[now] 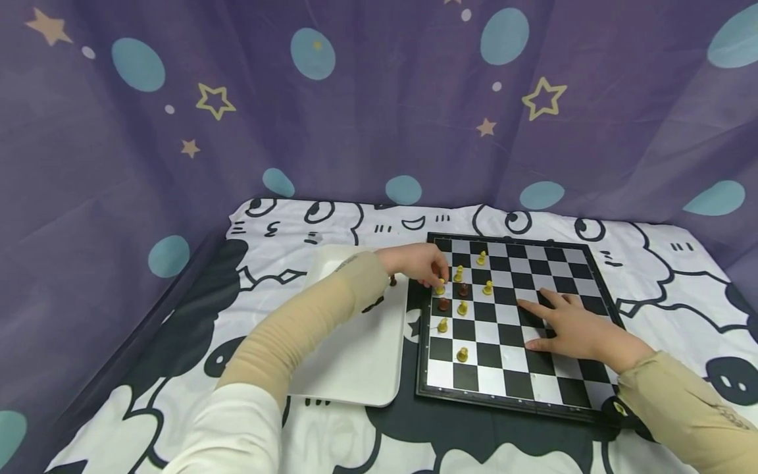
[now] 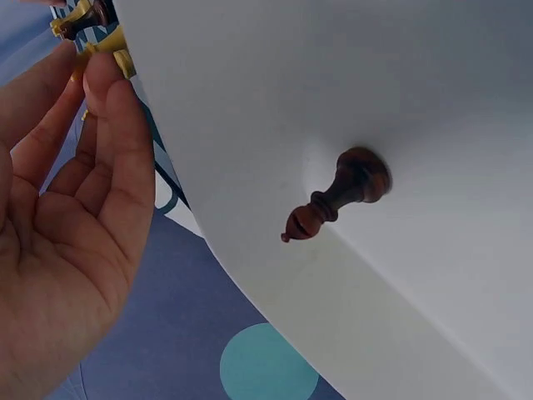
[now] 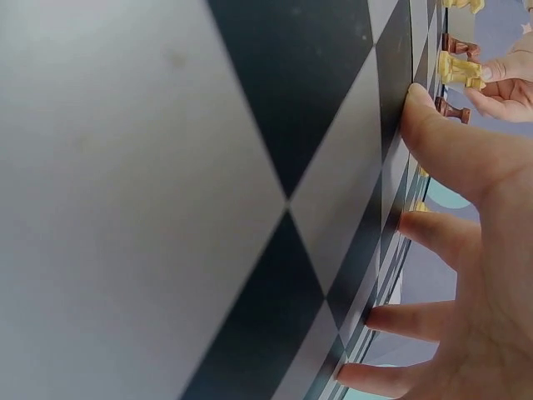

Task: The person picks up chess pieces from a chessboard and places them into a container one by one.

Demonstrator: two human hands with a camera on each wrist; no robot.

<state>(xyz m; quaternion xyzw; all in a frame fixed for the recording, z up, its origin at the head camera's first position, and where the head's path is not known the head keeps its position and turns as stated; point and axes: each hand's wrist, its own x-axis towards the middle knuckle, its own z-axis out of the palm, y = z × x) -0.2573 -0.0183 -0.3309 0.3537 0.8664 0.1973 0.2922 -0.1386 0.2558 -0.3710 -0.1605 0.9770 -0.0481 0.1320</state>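
Note:
At the left edge of the chessboard (image 1: 512, 359), my left hand (image 1: 417, 261) pinches a yellow chess piece (image 1: 440, 288) between thumb and fingertips, low over the squares. Its exact kind is partly hidden by the fingers. Two dark brown chess pieces (image 1: 464, 289) stand close by, with several other yellow pieces (image 1: 462, 354) spread over the left columns. My right hand (image 1: 568, 326) rests on the right half of the board, fingers spread; in the right wrist view its fingertips (image 3: 416, 96) lie right at the squares.
Left of the board lies a white tray (image 1: 349, 368), under my left forearm. A dark brown bishop (image 2: 337, 196) is in it, seen large in the left wrist view. A patterned black and white cloth (image 1: 663, 296) covers the table, and a purple curtain (image 1: 379, 118) hangs behind.

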